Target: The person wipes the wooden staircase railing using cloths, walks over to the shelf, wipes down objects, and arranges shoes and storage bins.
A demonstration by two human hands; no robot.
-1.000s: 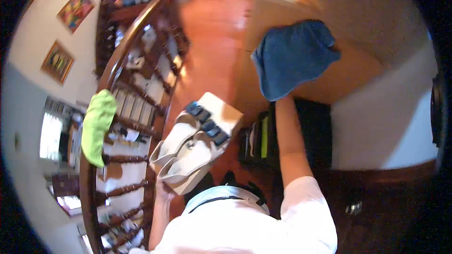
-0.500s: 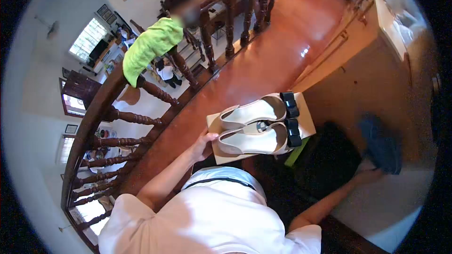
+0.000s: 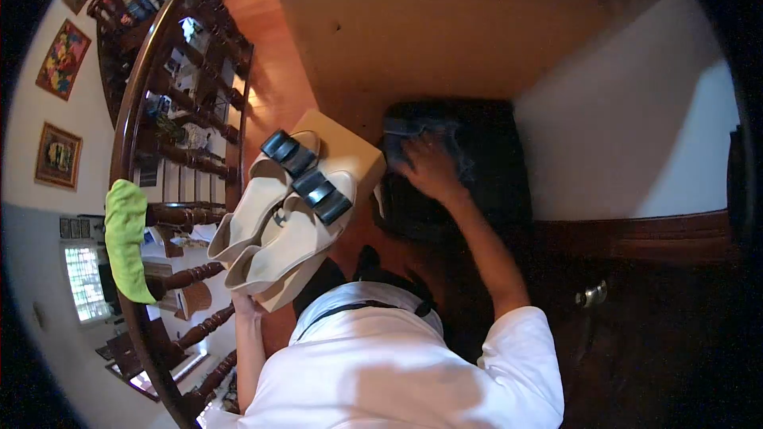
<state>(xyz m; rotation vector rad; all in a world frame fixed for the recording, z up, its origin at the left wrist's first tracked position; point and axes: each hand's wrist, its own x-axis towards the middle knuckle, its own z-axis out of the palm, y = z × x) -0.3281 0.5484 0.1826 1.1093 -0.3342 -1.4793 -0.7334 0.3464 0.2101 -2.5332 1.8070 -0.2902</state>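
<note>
My left hand point(image 3: 248, 303) grips the near end of a tan cardboard shoebox point(image 3: 350, 149) from below. On top of the box lies a pair of beige flat shoes point(image 3: 290, 245) with shiny black bows at the toes. My right hand point(image 3: 433, 165) is pressed on a dark blue cloth point(image 3: 451, 137), which lies against the top of a black bag or suitcase point(image 3: 493, 167). Shadow hides the bag's details, and the right fingertips are partly lost in the cloth.
A curved wooden railing point(image 3: 123, 143) with turned balusters runs along the left, a lime green cloth point(image 3: 127, 238) draped over it. A lower room shows beyond. Ahead stands a brown wooden panel point(image 3: 445, 32). A metal door knob point(image 3: 592, 294) is at lower right.
The view has turned to the right. My right hand has brought the blue cloth from the far right onto the black bag. My left hand keeps hold of the shoebox, now tilted.
</note>
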